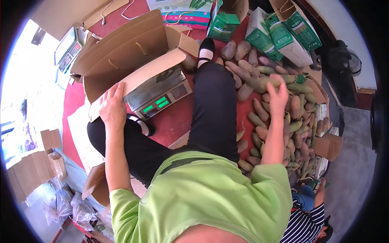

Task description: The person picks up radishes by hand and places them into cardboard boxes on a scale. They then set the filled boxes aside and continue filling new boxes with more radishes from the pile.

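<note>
My left hand (112,106) rests flat on the flap of an open cardboard box (121,56) that sits on a digital scale (160,94) with green digits. My right hand (278,94) reaches out over a heap of long green and brown-purple fruits (298,117) and its fingers curl around one greenish fruit (265,82). I sit on a red mat (174,119) in black trousers with one leg stretched forward between the scale and the heap.
Green and white printed cartons (279,36) stand at the far side. A second scale (67,50) sits far left. Flat cardboard boxes (34,166) are stacked at left. Another person in a striped shirt (304,222) crouches at lower right. A fan (348,60) stands right.
</note>
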Demonstrator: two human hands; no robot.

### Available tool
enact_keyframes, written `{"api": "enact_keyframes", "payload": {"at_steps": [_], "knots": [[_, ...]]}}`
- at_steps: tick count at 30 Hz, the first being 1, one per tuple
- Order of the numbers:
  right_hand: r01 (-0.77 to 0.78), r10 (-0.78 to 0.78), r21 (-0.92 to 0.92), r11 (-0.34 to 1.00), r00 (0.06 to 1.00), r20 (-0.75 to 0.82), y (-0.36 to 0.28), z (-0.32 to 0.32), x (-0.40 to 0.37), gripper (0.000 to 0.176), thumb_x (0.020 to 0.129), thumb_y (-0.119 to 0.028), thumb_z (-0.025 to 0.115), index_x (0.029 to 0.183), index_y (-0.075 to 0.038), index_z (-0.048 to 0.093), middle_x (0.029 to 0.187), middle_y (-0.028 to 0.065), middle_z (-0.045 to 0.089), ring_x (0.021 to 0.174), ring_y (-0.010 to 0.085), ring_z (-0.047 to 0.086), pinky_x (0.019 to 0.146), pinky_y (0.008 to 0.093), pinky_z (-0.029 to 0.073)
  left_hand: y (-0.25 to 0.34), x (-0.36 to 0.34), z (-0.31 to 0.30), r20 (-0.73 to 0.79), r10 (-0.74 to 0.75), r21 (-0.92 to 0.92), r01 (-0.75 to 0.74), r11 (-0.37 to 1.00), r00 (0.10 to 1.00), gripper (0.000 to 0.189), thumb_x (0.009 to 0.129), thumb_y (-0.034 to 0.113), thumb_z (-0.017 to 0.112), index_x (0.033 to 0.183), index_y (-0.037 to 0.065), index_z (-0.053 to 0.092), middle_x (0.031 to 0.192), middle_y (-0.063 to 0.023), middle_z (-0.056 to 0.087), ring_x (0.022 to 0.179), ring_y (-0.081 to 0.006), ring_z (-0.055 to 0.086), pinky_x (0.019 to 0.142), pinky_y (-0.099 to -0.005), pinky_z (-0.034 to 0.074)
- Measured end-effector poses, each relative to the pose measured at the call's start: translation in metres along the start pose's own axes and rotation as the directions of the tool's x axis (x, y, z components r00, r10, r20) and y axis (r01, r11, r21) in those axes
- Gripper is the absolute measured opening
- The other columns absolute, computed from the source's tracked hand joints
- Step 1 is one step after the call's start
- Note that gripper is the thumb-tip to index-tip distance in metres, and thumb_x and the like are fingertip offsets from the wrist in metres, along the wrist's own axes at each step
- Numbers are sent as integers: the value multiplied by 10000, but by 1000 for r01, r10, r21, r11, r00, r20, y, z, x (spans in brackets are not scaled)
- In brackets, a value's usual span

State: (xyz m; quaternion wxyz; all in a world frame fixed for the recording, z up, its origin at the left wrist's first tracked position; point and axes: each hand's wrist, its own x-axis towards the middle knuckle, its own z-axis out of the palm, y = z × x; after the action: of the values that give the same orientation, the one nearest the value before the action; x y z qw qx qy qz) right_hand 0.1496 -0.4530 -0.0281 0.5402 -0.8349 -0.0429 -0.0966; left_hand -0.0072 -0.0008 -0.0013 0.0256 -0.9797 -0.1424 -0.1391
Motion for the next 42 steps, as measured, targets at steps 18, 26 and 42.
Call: {"api": "enact_keyframes", "payload": {"at_steps": [18,26,42], "knots": [[-269,-91,553,789,838,537,-168,281,57,189,846,-135,665,1009,-49,626,969,26,640,858,102,597,686,239,506,-2,0,3,-40,35,31,-34,999,999,333,800,54,550,1115,143,610,1088,-27,636,1013,-224,603,878,-356,474],[-111,-20,295,949,914,406,-68,158,86,181,886,-161,617,1036,-62,634,925,3,659,862,79,596,695,222,473,0,2,2,40,-6,-13,6,1000,999,403,784,29,545,1150,187,605,1142,-11,622,1045,-231,587,887,-367,474],[-641,820,-619,454,572,9,312,-53,-215,122,756,-136,657,855,-70,683,812,125,680,736,257,652,700,370,512,4,1,11,18,-50,24,49,999,999,461,792,1,509,1183,219,617,1151,19,631,1042,-211,601,868,-344,493]]}}
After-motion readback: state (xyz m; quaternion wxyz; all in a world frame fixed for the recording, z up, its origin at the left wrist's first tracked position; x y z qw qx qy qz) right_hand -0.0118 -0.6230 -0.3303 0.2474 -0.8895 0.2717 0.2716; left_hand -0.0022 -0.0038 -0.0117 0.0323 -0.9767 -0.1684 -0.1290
